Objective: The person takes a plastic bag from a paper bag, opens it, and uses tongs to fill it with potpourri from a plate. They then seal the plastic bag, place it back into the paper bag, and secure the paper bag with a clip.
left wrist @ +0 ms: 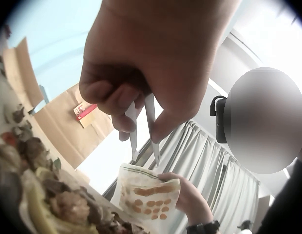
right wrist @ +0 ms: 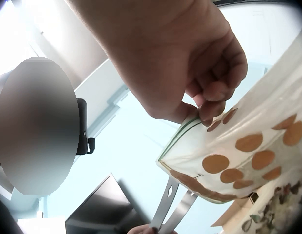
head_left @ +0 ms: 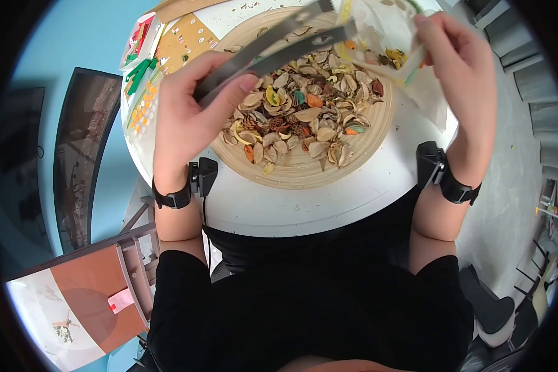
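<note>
My left hand [head_left: 195,105] grips a pair of metal tongs [head_left: 294,52], thumb on one arm and fingers on the other. The two arms stand apart, and their tips reach the edge of a clear zip bag [right wrist: 248,163] with orange dots. My right hand [head_left: 465,68] pinches the bag's upper edge between thumb and fingers. Inside the bag, some yellow and orange pieces show in the head view. Below both hands lies a pile of dried petals and small cones [head_left: 291,118] on a round wooden plate [head_left: 297,181].
Beneath the plate is a white round table [head_left: 260,220]. At its left sit a sheet of orange and white dots [head_left: 144,111], a green clip-like item [head_left: 139,74] and a white box [head_left: 144,37] with red pieces. A brown paper bag [left wrist: 68,126] stands beyond the plate.
</note>
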